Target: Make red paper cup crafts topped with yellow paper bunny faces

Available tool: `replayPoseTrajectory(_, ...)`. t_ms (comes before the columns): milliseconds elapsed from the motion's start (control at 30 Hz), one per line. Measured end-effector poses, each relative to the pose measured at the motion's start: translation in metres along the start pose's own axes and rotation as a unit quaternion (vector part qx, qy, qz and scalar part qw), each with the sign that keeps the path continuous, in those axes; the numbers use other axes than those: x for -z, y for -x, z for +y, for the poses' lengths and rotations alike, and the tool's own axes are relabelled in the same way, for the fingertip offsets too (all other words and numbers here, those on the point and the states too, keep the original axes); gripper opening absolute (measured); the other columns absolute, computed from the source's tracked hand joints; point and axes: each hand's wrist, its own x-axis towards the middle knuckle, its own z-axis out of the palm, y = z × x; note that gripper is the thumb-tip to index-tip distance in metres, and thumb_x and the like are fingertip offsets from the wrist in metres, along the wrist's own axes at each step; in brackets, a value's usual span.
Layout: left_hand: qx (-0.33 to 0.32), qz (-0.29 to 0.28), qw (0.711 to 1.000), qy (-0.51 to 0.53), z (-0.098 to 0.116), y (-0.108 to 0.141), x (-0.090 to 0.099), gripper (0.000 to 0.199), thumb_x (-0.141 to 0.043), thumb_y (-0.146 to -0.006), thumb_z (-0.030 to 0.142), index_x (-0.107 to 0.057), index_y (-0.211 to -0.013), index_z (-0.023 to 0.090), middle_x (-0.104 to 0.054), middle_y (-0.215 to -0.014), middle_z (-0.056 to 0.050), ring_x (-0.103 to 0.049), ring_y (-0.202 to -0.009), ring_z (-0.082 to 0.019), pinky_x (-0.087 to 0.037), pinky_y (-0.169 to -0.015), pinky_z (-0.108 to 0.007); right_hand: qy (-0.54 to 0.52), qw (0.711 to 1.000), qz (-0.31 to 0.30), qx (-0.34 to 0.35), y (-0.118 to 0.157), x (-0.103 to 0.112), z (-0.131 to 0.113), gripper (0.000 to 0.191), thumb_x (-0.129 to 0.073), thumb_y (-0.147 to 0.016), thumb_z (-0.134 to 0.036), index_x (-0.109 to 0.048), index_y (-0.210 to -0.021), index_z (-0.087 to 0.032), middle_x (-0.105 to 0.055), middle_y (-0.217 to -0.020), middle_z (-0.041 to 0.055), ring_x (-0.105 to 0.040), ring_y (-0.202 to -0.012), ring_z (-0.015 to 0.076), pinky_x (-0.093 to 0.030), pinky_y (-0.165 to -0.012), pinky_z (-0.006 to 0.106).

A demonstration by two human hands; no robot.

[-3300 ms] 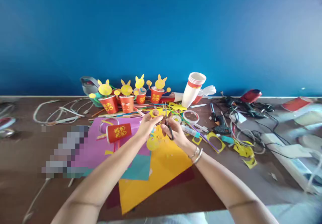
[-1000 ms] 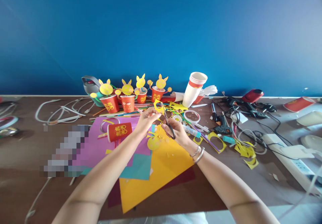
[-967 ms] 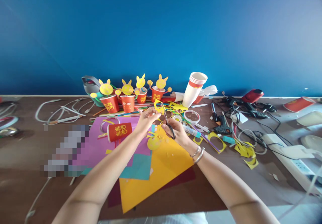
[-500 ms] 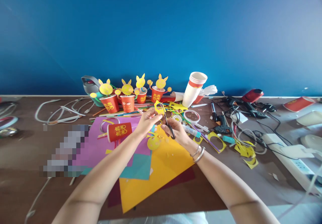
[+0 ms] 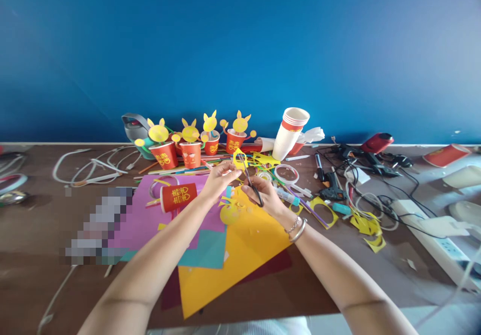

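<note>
Small yellow paper scrap (image 5: 239, 157) with a rounded cut in it, held up around mid-table, blades of the scissors (image 5: 256, 192) right at it. The left hand (image 5: 218, 180) has it pinched between thumb and fingers; the right hand (image 5: 265, 194) is wrapped on the scissor handles, blades pointing away toward the wall. Can't really tell how far apart the blades are. The two hands sit near each other, so the gap between them is pretty narrow.

Below them there's an orange sheet (image 5: 240, 247) with some bits of paper on it, its lowest corner close to the table's near edge. Teal sheet (image 5: 206, 249) and purple sheet (image 5: 139, 209) overlap off to the left, with a red cup (image 5: 179, 197) on its side on the purple one, just beside the left forearm.

Past the hands it's tight — four cups with yellow paper figures (image 5: 190, 133) form a row near the blue wall (image 5: 240, 49), and the tilted cup stack (image 5: 285, 137) is just right of them. Glue gun (image 5: 332, 188) and cables further right. More room nearer the body: plain brown tabletop (image 5: 323, 270) runs from the right forearm toward the power strip (image 5: 432, 239).
</note>
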Motion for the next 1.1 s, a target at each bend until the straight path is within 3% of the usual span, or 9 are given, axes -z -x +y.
replayPoseTrajectory(533,0.036,-0.009,0.998,0.049,-0.0022,0.0045,-0.0069,0.025,-0.074,-0.066,0.041,-0.064,-0.071,0.019,-0.066,-0.084,-0.002,-0.060,-0.078,-0.018,-0.045,-0.072,-0.028,0.000,1.000,0.009,0.000,-0.0010,-0.0009,-0.0006,0.040,-0.077,-0.068,-0.051,-0.054,-0.075,-0.018,-0.041,-0.051,-0.0083,-0.033,-0.043,0.0050,-0.024,-0.041,0.021)
replayPoseTrajectory(700,0.000,0.014,0.999,0.031,-0.0067,0.0030,-0.0070,0.024,-0.073,-0.066,0.039,-0.062,-0.070,0.018,-0.064,-0.087,-0.003,-0.059,-0.083,-0.019,-0.046,-0.072,-0.028,0.001,1.000,0.009,-0.011,-0.0010,-0.0029,0.0003,0.041,-0.075,-0.069,-0.052,-0.055,-0.077,-0.017,-0.045,-0.051,-0.0072,-0.040,-0.043,0.0059,-0.029,-0.040,0.020)
replayPoseTrajectory(833,0.017,0.023,0.999,0.034,-0.0095,0.0015,-0.0054,0.025,-0.074,-0.065,0.040,-0.063,-0.073,0.019,-0.062,-0.083,-0.002,-0.057,-0.077,-0.017,-0.044,-0.066,-0.027,0.005,1.000,0.016,-0.021,-0.0003,-0.0041,0.0011,0.043,-0.077,-0.066,-0.053,-0.055,-0.078,-0.017,-0.045,-0.052,-0.0071,-0.041,-0.044,0.0061,-0.034,-0.040,0.019)
replayPoseTrajectory(967,0.041,0.018,0.997,0.056,-0.0062,0.0015,-0.0039,0.026,-0.074,-0.065,0.041,-0.063,-0.073,0.018,-0.061,-0.081,-0.001,-0.055,-0.076,-0.016,-0.043,-0.064,-0.026,0.011,0.999,0.010,-0.035,0.0002,-0.0039,0.0005,0.044,-0.078,-0.065,-0.053,-0.055,-0.078,-0.017,-0.046,-0.052,-0.0071,-0.042,-0.044,0.0060,-0.034,-0.040,0.019)
replayPoseTrajectory(1100,0.024,-0.005,0.998,0.052,-0.0015,0.0031,-0.0044,0.025,-0.075,-0.064,0.037,-0.059,-0.066,0.018,-0.058,-0.079,0.000,-0.054,-0.077,-0.015,-0.043,-0.066,-0.025,0.003,1.000,0.007,-0.023,-0.0002,-0.0034,-0.0003,0.042,-0.077,-0.067,-0.051,-0.055,-0.079,-0.017,-0.048,-0.053,-0.0067,-0.044,-0.044,0.0063,-0.035,-0.041,0.019)
